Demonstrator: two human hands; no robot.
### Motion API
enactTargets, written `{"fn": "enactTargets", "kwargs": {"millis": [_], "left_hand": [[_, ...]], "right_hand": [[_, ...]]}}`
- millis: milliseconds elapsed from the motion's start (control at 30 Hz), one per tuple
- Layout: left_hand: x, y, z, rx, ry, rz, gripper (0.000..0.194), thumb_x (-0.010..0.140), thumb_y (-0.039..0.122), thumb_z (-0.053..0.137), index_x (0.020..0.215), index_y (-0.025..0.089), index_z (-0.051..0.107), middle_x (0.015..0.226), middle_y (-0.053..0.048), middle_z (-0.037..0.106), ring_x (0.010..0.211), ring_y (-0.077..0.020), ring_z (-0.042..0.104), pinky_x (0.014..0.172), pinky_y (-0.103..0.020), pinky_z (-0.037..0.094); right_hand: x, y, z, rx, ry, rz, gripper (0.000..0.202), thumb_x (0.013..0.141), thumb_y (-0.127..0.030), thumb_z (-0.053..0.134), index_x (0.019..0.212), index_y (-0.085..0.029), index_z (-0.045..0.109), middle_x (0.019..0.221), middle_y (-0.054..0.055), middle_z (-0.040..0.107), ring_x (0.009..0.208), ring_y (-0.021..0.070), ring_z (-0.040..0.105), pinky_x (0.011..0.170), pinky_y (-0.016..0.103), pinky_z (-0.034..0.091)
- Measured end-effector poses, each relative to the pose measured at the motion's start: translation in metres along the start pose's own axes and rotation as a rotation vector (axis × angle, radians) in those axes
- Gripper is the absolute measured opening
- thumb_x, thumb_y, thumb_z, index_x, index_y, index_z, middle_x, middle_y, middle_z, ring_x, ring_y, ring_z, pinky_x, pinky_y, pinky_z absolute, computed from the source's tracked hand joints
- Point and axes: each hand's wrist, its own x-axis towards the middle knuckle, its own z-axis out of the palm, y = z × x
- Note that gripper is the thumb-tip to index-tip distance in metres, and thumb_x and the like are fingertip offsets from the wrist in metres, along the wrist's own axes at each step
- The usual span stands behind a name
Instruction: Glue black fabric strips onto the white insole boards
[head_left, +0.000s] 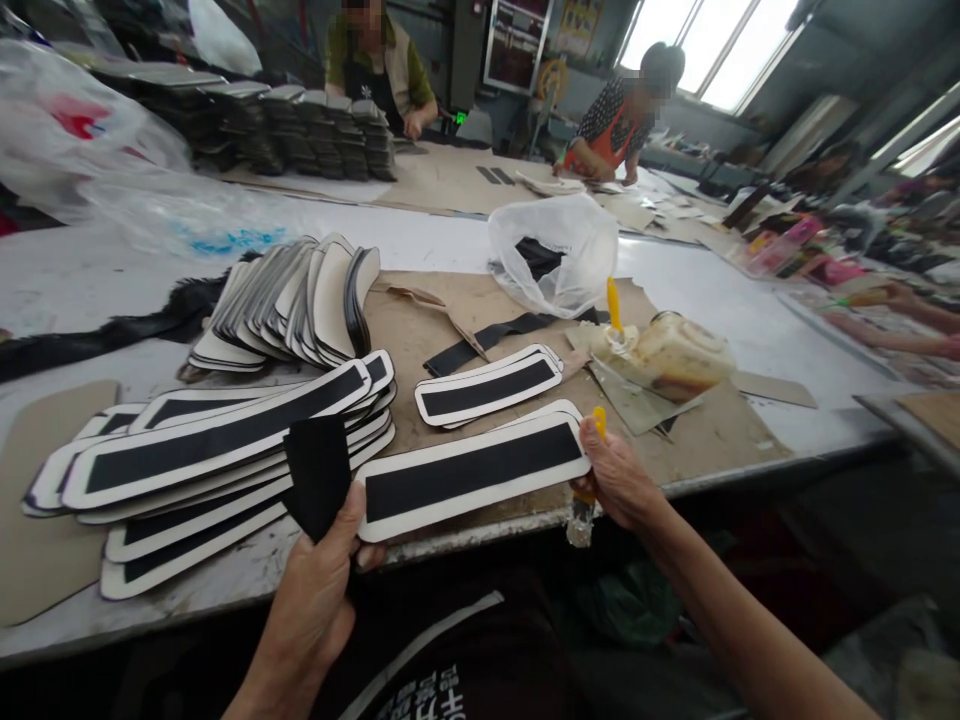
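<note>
Through the head camera I have both hands in view, closed in a pinching grip on a pale panel with a long black strip along its middle. My left hand pins the panel's left end, thumb on top and fingertips below, and also holds a bent black piece that stands up beside it. My right hand is closed around the right end and carries a yellow-handled brush, whose tip points down by the table's front edge. The panel sits low over that edge, with another pale end showing just behind it; I cannot tell whether the two touch. Beyond, a crumpled clear bag holds something black, and to its right a cloudy tub has brownish contents, a second yellow handle rising at its left. Brown sheeting covers part of the white table. Finished-looking panels lie heaped on the left, a fanned stack of beige pieces behind them, and a smaller pair of strips lies at centre. Across the room I see two people working at a far table, piles of dark pieces and bright windows.
</note>
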Motion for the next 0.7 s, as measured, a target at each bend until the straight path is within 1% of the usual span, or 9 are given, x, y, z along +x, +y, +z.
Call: {"fn": "enactTargets", "kwargs": {"millis": [133, 200, 267, 333, 433, 500, 600, 633, 700], "left_hand": [[0.002, 0.005, 0.002, -0.116, 0.000, -0.033, 0.038, 0.069, 0.046, 0.070, 0.062, 0.019, 0.045, 0.050, 0.008, 0.034, 0.041, -0.0052, 0.029, 0.036, -0.018, 0.029], [0.003, 0.007, 0.002, -0.192, -0.016, -0.065, 0.039, 0.072, 0.050, 0.066, 0.063, 0.019, 0.044, 0.050, 0.009, 0.031, 0.041, -0.0051, 0.028, 0.037, -0.017, 0.029], [0.005, 0.009, 0.001, -0.204, -0.034, -0.062, 0.040, 0.072, 0.050, 0.066, 0.063, 0.019, 0.043, 0.048, 0.009, 0.030, 0.040, -0.0047, 0.028, 0.036, -0.017, 0.029], [0.006, 0.010, -0.002, -0.141, -0.013, -0.041, 0.039, 0.068, 0.045, 0.072, 0.062, 0.018, 0.044, 0.048, 0.010, 0.032, 0.039, -0.0036, 0.028, 0.035, -0.016, 0.027], [0.006, 0.015, -0.008, -0.078, 0.086, -0.059, 0.035, 0.058, 0.032, 0.081, 0.066, 0.015, 0.052, 0.052, 0.007, 0.045, 0.040, -0.0028, 0.035, 0.034, -0.014, 0.029], [0.006, 0.026, -0.012, -0.115, 0.145, -0.104, 0.033, 0.053, 0.025, 0.082, 0.070, 0.013, 0.056, 0.056, 0.004, 0.052, 0.042, -0.0045, 0.042, 0.034, -0.014, 0.034], [0.006, 0.055, -0.017, -0.201, 0.212, -0.150, 0.028, 0.051, 0.014, 0.080, 0.069, 0.014, 0.058, 0.055, 0.005, 0.052, 0.038, -0.0046, 0.041, 0.031, -0.015, 0.036], [0.007, 0.067, -0.018, -0.212, 0.244, -0.144, 0.025, 0.052, 0.011, 0.077, 0.068, 0.014, 0.058, 0.055, 0.005, 0.053, 0.038, -0.0043, 0.041, 0.030, -0.014, 0.036], [0.011, 0.091, -0.018, -0.169, 0.333, -0.081, 0.020, 0.056, 0.008, 0.071, 0.072, 0.014, 0.061, 0.067, 0.001, 0.061, 0.044, -0.0074, 0.050, 0.033, -0.016, 0.043]], "right_hand": [[0.005, -0.001, 0.001, 0.028, 0.025, 0.029, 0.049, 0.076, -0.068, 0.051, 0.065, -0.021, 0.043, 0.045, -0.007, 0.039, 0.035, 0.0071, 0.032, 0.034, 0.021, 0.025], [0.008, 0.000, 0.001, 0.034, 0.071, 0.048, 0.049, 0.073, -0.066, 0.056, 0.063, -0.020, 0.043, 0.043, -0.007, 0.039, 0.034, 0.0062, 0.033, 0.032, 0.019, 0.025], [0.012, -0.001, 0.002, 0.025, 0.124, 0.075, 0.047, 0.071, -0.062, 0.062, 0.065, -0.020, 0.045, 0.043, -0.007, 0.041, 0.034, 0.0056, 0.035, 0.031, 0.017, 0.026], [0.017, -0.003, 0.004, -0.006, 0.152, 0.109, 0.043, 0.068, -0.057, 0.069, 0.068, -0.019, 0.049, 0.044, -0.008, 0.043, 0.034, 0.0050, 0.036, 0.031, 0.016, 0.028], [0.021, -0.010, 0.012, 0.034, 0.118, 0.169, 0.039, 0.065, -0.048, 0.076, 0.072, -0.017, 0.052, 0.048, -0.008, 0.044, 0.035, 0.0036, 0.036, 0.030, 0.014, 0.029], [0.024, -0.019, 0.022, 0.195, 0.071, 0.222, 0.037, 0.063, -0.041, 0.078, 0.070, -0.017, 0.051, 0.049, -0.008, 0.042, 0.036, 0.0027, 0.033, 0.030, 0.013, 0.028], [0.032, -0.037, 0.044, 0.424, -0.004, 0.286, 0.037, 0.063, -0.033, 0.078, 0.064, -0.018, 0.045, 0.045, -0.010, 0.037, 0.035, 0.0019, 0.028, 0.030, 0.013, 0.027], [0.036, -0.044, 0.052, 0.451, -0.032, 0.283, 0.038, 0.064, -0.033, 0.078, 0.063, -0.018, 0.043, 0.044, -0.010, 0.036, 0.034, 0.0019, 0.027, 0.030, 0.013, 0.026], [0.043, -0.060, 0.067, 0.440, -0.107, 0.223, 0.038, 0.067, -0.037, 0.076, 0.062, -0.018, 0.043, 0.044, -0.010, 0.035, 0.034, 0.0022, 0.027, 0.031, 0.013, 0.026]]}}
